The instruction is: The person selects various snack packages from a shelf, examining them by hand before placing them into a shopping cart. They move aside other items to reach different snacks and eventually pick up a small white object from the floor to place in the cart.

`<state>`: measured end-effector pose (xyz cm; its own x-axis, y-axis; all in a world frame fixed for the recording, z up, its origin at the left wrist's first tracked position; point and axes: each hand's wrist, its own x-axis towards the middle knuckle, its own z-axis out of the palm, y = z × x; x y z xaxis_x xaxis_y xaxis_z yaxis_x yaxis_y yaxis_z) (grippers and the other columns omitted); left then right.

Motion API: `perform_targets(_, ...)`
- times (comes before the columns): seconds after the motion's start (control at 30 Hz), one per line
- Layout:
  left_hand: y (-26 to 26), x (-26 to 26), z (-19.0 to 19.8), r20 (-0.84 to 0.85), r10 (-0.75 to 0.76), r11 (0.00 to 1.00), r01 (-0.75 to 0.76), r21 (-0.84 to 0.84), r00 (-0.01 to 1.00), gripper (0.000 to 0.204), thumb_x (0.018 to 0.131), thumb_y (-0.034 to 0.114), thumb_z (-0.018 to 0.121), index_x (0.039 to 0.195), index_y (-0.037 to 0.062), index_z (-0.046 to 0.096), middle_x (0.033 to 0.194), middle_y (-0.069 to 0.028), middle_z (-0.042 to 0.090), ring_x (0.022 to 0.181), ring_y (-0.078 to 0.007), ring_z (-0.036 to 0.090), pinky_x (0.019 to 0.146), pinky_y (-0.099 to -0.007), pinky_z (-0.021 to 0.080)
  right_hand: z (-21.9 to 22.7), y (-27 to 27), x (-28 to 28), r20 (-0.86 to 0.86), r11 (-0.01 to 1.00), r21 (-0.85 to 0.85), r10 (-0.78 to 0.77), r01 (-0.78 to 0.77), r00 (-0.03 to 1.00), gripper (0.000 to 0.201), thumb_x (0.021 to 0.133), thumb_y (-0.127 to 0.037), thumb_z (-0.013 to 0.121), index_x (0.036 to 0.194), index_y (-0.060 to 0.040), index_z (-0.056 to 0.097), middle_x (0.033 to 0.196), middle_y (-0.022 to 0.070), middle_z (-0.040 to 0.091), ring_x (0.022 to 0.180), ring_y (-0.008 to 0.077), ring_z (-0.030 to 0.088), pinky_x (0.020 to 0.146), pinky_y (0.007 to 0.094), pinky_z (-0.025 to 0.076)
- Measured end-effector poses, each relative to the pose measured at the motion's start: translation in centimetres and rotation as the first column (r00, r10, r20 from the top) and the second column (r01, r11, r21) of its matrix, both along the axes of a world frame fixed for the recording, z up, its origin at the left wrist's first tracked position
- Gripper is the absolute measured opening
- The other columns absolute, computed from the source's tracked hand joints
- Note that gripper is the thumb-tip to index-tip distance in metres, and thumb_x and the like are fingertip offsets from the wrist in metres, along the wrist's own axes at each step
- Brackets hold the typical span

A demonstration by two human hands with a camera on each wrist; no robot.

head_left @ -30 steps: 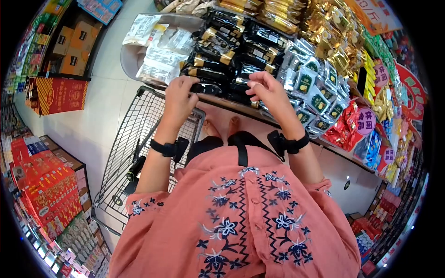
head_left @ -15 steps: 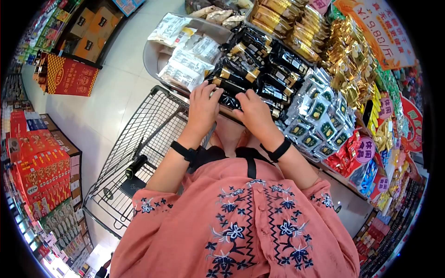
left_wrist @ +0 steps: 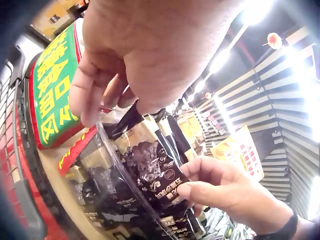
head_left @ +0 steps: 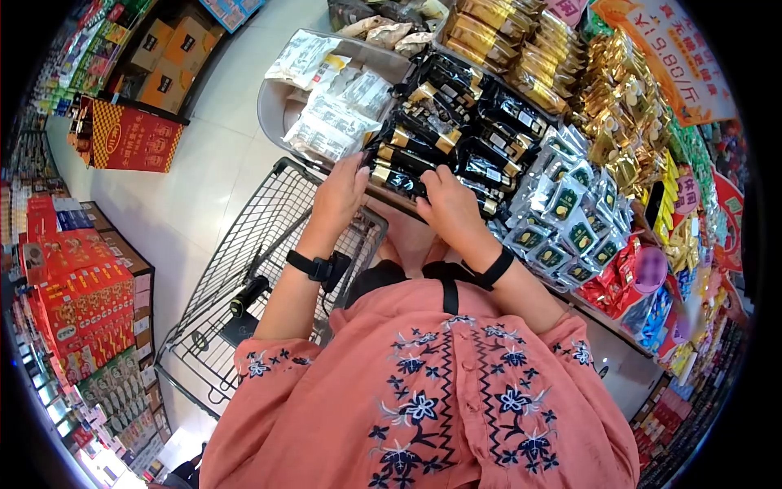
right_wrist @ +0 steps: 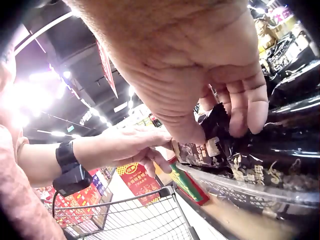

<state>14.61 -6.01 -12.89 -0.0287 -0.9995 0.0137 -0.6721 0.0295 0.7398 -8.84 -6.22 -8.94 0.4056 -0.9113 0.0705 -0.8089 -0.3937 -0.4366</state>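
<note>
A black-and-gold snack packet lies at the front edge of a bin of similar black packets. My left hand pinches its left end. At the other end, my right hand grips between thumb and fingers. In the left wrist view the packet's printed face shows through the clear bin wall, with the left hand over its serrated edge. The right wrist view has the right hand holding a dark crimped end beside the thumb.
A shopping cart stands to the left, against the display. White packets fill a clear tub left of the black ones. Silver-and-green packets lie to the right, gold ones beyond. Stacked red boxes are at far left.
Both hands have come down from above the bin's front onto the black packet and now hold its ends. The head view has shifted, so the display sits farther right.
</note>
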Motion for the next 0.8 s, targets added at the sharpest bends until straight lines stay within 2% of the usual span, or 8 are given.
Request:
perform_targets(0.1, -0.6, 0.0, -0.1, -0.019, 0.009, 0.994, -0.007, 0.105, 1.0, 0.047, 0.105, 0.035, 0.048, 0.133, -0.0006, 0.059, 0.126, -0.0266, 0.063, 0.119, -0.0412, 0.06, 0.099, -0.0431, 0.048, -0.1, -0.1, -0.1, 0.01, 1.0, 0.014, 0.004, -0.004, 1.0, 0.028, 0.079, -0.015, 0.072, 0.099, -0.0056, 0.055, 0.096, 0.0134, 0.055, 0.088, 0.032, 0.064, 0.069, 0.0426, 0.056)
perform_targets(0.3, -1.7, 0.4, 1.1, -0.269, 0.17, 0.937, -0.071, 0.343, 0.948, 0.044, 0.104, 0.036, 0.05, 0.13, 0.0008, 0.059, 0.104, -0.0238, 0.071, 0.089, -0.0394, 0.07, 0.08, -0.0404, 0.053, -0.5, -0.2, -0.3, 0.022, 1.0, 0.001, 0.002, -0.002, 1.0, 0.029, 0.078, -0.015, 0.073, 0.1, -0.0061, 0.055, 0.096, 0.013, 0.055, 0.088, 0.0317, 0.064, 0.07, 0.0427, 0.056)
perform_targets(0.43, -2.7, 2.5, 1.2, -0.182, 0.145, 0.963, -0.096, 0.251, 0.973, 0.029, 0.101, 0.031, 0.058, 0.117, 0.0079, 0.065, 0.083, -0.0173, 0.071, 0.073, -0.0281, 0.07, 0.069, -0.0371, 0.053, -0.3, -0.4, -0.2, 0.03, 1.0, 0.018, -0.003, 0.002, 1.0, 0.03, 0.078, -0.015, 0.073, 0.1, -0.0059, 0.055, 0.096, 0.013, 0.055, 0.089, 0.032, 0.064, 0.07, 0.0432, 0.056)
perform_targets(0.53, -2.8, 2.8, 2.7, -0.005, 0.194, 0.975, -0.193, -0.112, 0.981, 0.024, 0.098, 0.024, 0.064, 0.114, 0.0064, 0.065, 0.079, -0.0147, 0.069, 0.068, -0.0285, 0.068, 0.064, -0.0372, 0.053, -0.2, -0.3, -0.3, 0.042, 1.0, 0.031, -0.005, 0.004, 0.999, 0.03, 0.078, -0.015, 0.073, 0.1, -0.0057, 0.055, 0.097, 0.0129, 0.055, 0.089, 0.0325, 0.064, 0.07, 0.0438, 0.056)
perform_targets(0.57, -2.8, 3.0, 3.4, -0.016, 0.234, 0.972, -0.234, -0.016, 0.972, 0.03, 0.091, 0.019, 0.072, 0.118, 0.008, 0.065, 0.095, -0.0137, 0.069, 0.088, -0.0288, 0.069, 0.078, -0.0389, 0.053, -0.2, -0.3, -0.4, 0.047, 1.0, 0.029, -0.005, 0.003, 0.999, 0.03, 0.078, -0.015, 0.073, 0.1, -0.0057, 0.055, 0.097, 0.0129, 0.055, 0.089, 0.0327, 0.064, 0.071, 0.0439, 0.055)
perform_targets(0.67, -3.9, 3.7, 4.1, 0.395, 0.145, 0.882, 0.062, -0.468, 0.907, 0.047, 0.083, 0.019, 0.078, 0.127, 0.0112, 0.063, 0.119, -0.0139, 0.063, 0.117, -0.0321, 0.06, 0.098, -0.0444, 0.045, -0.2, -0.4, -0.4, 0.045, 0.999, 0.033, -0.008, 0.006, 0.999, 0.03, 0.078, -0.015, 0.073, 0.1, -0.0055, 0.056, 0.097, 0.0129, 0.055, 0.089, 0.033, 0.064, 0.071, 0.0441, 0.055)
perform_targets(0.7, -4.2, 3.7, 3.7, 0.377, 0.084, 0.903, 0.09, -0.42, 0.922, 0.063, 0.077, 0.021, 0.081, 0.136, 0.0162, 0.059, 0.14, -0.0153, 0.051, 0.137, -0.037, 0.043, 0.112, -0.0523, 0.032, -0.3, -0.3, -0.3, 0.042, 0.999, 0.036, -0.01, 0.008, 0.999, 0.03, 0.078, -0.015, 0.073, 0.101, -0.0054, 0.056, 0.096, 0.013, 0.055, 0.089, 0.0331, 0.064, 0.071, 0.0442, 0.055)
perform_targets(0.8, -5.1, 3.4, 2.6, 0.511, -0.017, 0.915, 0.219, -0.338, 0.86, 0.072, 0.076, 0.02, 0.083, 0.142, 0.0188, 0.055, 0.146, -0.0166, 0.048, 0.139, -0.0382, 0.042, 0.113, -0.0527, 0.034, -0.3, -0.3, -0.3, 0.04, 0.999, 0.032, -0.012, 0.011, 0.999, 0.03, 0.078, -0.015, 0.073, 0.101, -0.0053, 0.056, 0.096, 0.0131, 0.055, 0.089, 0.033, 0.064, 0.071, 0.0441, 0.055)
